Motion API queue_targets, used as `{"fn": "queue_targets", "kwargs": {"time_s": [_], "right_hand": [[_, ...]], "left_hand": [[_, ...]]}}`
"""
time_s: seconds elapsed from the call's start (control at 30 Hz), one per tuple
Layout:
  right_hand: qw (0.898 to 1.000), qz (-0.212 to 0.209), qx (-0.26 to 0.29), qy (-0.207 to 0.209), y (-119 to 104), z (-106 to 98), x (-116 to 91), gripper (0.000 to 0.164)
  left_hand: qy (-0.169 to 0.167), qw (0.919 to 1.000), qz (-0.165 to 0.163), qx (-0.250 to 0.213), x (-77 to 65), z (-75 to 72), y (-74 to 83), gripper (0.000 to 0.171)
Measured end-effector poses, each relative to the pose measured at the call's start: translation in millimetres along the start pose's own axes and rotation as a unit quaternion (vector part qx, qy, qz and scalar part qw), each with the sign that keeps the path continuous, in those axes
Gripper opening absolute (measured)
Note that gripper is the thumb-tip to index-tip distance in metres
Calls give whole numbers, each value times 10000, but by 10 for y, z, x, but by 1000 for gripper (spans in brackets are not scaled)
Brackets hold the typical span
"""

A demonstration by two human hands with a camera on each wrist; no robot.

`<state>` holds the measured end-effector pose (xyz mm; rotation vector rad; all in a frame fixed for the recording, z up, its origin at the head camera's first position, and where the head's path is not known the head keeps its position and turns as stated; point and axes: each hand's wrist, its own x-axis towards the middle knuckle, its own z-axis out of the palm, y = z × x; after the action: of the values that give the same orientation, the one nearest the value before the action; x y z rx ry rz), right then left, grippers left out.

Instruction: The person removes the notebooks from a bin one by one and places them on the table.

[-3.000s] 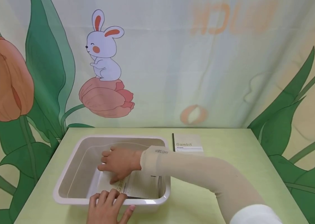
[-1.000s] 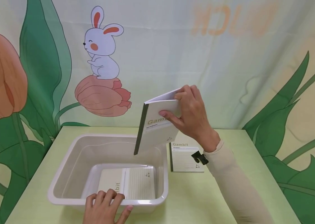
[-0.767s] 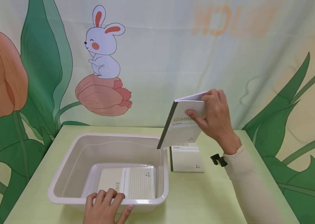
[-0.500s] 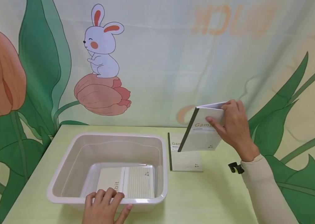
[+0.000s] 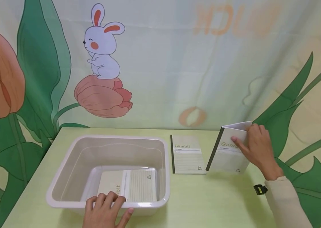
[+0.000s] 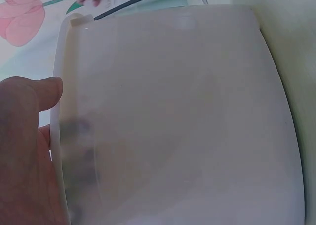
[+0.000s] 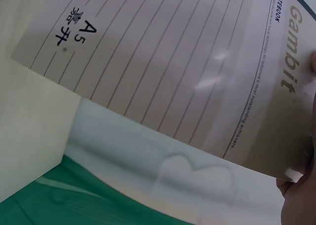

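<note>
My right hand (image 5: 258, 147) pinches a cream Gambit notebook (image 5: 229, 155) by its top right, thumb on the cover and fingers behind. The notebook is tilted, its dark spine to the left and its pages slightly parted at the top. In the right wrist view, the lined cover of the notebook (image 7: 163, 62) fills the upper part. My left hand (image 5: 103, 209) grips the near rim of a beige plastic basin (image 5: 164, 171), thumb outside and fingers over the edge, as the left wrist view of the thumb and basin wall (image 6: 173, 111) shows. Inside the basin lies another notebook (image 5: 141, 185), partly behind my fingers.
A matching notebook (image 5: 187, 158) lies flat on the pale green table (image 5: 200, 202), between the basin and the held notebook. Behind the table hangs a curtain (image 5: 160, 63) printed with tulips and a rabbit.
My right hand was down in the basin, then came up with a notebook and carried it right, past the one on the table, and lower. My left hand has stayed at the rim.
</note>
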<state>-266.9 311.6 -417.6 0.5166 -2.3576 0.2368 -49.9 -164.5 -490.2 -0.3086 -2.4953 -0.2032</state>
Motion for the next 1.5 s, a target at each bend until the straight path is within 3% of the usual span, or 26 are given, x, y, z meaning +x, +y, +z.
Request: {"fn": "queue_targets", "kwargs": {"time_s": [0.17,0.37,0.63,0.87,1.13,1.4,1.5], "right_hand": [[9990,140,-87,-427,154,149,-63,50],[9942,270,-162,-1025,329,488,-87,51],[9895,260,-100,-1417,431,856,151,57],[9760,305,-266,-2141,576,1116,309,62],[9497,639,-313,-3050,643,1400,269,65],[9406,657,-389,-3307,677,1633,201,65],[9362,626,-413,-3434,668,1713,195,66]], "left_hand": [[-24,10000,-4,16,1,-12,-20,58],[51,10000,55,10,16,5,-36,59],[78,9999,79,49,32,9,-56,60],[-33,10000,43,51,28,3,-58,57],[-193,9998,23,89,1,-6,-30,51],[-37,10000,40,55,-12,0,-31,54],[-176,9997,-14,146,-13,-25,-27,49]]}}
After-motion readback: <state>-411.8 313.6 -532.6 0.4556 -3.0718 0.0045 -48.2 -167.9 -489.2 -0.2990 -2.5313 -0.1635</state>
